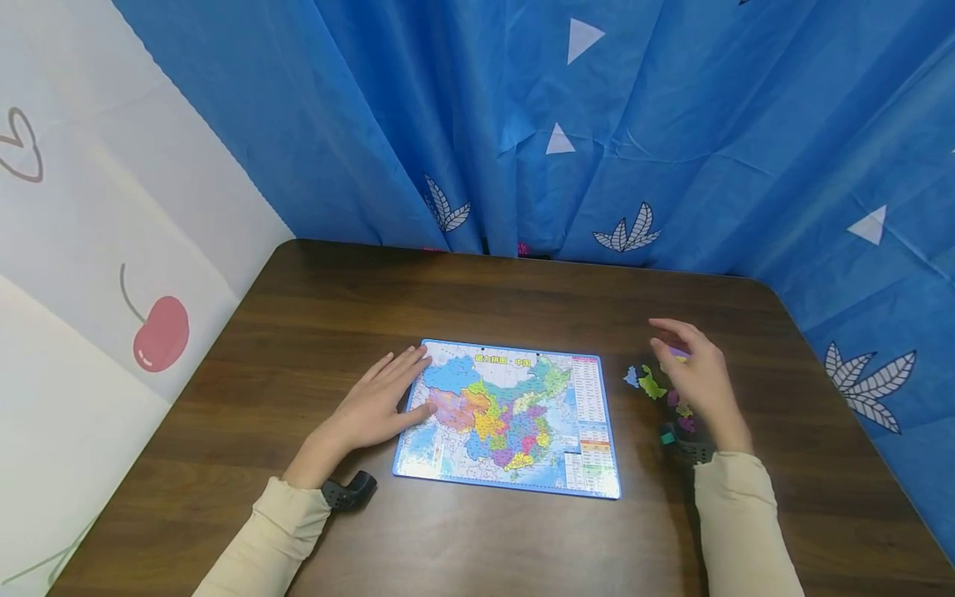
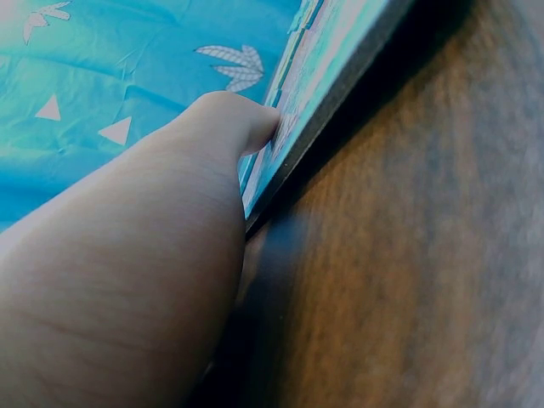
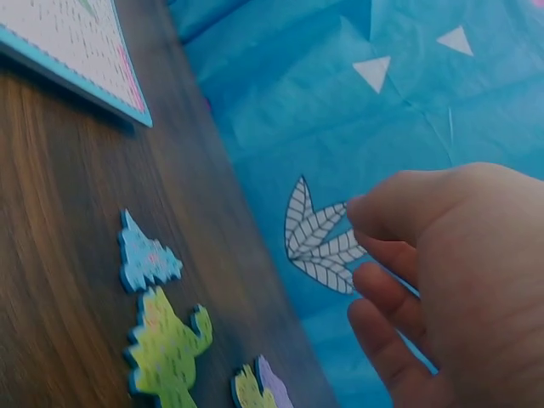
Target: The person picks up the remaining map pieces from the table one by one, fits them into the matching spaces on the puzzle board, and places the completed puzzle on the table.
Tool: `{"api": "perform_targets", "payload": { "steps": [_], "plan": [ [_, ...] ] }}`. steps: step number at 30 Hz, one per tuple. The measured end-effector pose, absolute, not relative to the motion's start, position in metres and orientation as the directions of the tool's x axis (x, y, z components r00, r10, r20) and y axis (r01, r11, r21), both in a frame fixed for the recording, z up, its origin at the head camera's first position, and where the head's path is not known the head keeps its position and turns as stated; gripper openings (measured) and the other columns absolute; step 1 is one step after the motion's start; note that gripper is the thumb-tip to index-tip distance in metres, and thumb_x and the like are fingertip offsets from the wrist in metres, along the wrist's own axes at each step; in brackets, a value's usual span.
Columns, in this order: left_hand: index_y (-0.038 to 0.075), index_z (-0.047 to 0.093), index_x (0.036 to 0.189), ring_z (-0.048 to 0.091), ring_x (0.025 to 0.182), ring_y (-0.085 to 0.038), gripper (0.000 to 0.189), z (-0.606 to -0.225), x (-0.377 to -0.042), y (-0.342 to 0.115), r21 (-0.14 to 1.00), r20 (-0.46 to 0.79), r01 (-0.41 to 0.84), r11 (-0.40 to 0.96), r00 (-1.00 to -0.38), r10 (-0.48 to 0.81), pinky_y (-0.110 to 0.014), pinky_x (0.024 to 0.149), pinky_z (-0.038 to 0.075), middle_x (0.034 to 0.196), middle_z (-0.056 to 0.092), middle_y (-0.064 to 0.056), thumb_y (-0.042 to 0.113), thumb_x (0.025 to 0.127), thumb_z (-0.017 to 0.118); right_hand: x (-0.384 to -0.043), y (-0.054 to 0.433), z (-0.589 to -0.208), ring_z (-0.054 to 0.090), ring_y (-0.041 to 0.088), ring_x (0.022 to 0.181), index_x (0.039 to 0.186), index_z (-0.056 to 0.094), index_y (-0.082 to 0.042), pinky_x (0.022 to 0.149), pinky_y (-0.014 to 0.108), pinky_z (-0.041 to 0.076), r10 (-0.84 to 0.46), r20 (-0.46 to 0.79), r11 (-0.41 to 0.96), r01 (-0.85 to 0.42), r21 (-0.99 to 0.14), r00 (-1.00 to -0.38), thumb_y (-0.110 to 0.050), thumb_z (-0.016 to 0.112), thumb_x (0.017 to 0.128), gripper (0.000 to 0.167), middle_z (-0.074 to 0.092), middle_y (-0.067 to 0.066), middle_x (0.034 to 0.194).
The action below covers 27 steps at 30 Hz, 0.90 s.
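My left hand (image 1: 384, 402) rests with its fingers and thumb over the left edge of a map puzzle board (image 1: 552, 481) with a blue rim. In the left wrist view the thumb (image 2: 255, 126) touches the board's face. Over loose puzzle pieces to the right of the board hovers my right hand (image 1: 701, 377), fingers loosely bent and nothing visible between them. A blue piece (image 3: 146, 255) and a green piece (image 3: 166, 348) lie left of that hand. Beneath its fingers shows a purple and yellow piece (image 1: 679, 354), partly hidden.
More small pieces, among them a purple one (image 1: 686, 424), lie under the right wrist. The dark wooden table (image 1: 477, 547) ends at a blue curtain (image 1: 477, 124) behind and to the right. A white printed sheet (image 1: 67, 249) hangs at the left.
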State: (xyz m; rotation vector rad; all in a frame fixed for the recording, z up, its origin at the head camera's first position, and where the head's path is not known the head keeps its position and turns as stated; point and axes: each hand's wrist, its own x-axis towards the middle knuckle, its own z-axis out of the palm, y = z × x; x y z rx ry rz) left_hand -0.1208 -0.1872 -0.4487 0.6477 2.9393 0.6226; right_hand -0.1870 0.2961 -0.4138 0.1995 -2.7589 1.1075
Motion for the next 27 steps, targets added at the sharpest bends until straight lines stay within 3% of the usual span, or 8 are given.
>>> {"api": "perform_targets", "payload": {
  "steps": [7,18,27],
  "plan": [
    [0.011,0.037,0.161,0.018,0.16,-0.024,0.082,-0.449,-0.121,-0.188,0.408,0.042,0.406,0.818,-0.903,0.427,-0.048,0.13,0.012,0.171,0.025,-0.005,0.057,0.097,0.059,-0.185,0.308,-0.416,0.057,0.049,0.125,0.14,0.059,-0.005,0.104,0.067,0.046,-0.078,0.173,0.727,-0.175,-0.664,-0.982,-0.024,0.06,0.106,0.04,0.056,0.025,0.142],
    [0.011,0.037,0.161,0.018,0.16,-0.024,0.082,-0.448,-0.119,-0.187,0.408,0.044,0.406,0.818,-0.904,0.426,-0.048,0.13,0.011,0.171,0.024,-0.005,0.058,0.097,0.058,-0.184,0.318,-0.421,0.055,0.058,0.122,0.144,0.056,-0.004,0.094,0.072,0.049,-0.083,0.088,0.773,-0.12,-0.623,-0.993,-0.021,0.06,0.104,0.044,0.052,0.032,0.143],
    [0.011,0.036,0.161,0.018,0.16,-0.024,0.081,-0.447,-0.119,-0.187,0.402,0.044,0.408,0.819,-0.903,0.428,-0.048,0.13,0.012,0.171,0.025,-0.005,0.058,0.097,0.058,-0.187,0.324,-0.427,0.053,0.06,0.123,0.143,0.054,0.003,0.099,0.074,0.043,-0.092,0.062,0.795,-0.111,-0.597,-0.994,-0.01,0.065,0.099,0.047,0.054,0.037,0.14]
  ]
}}
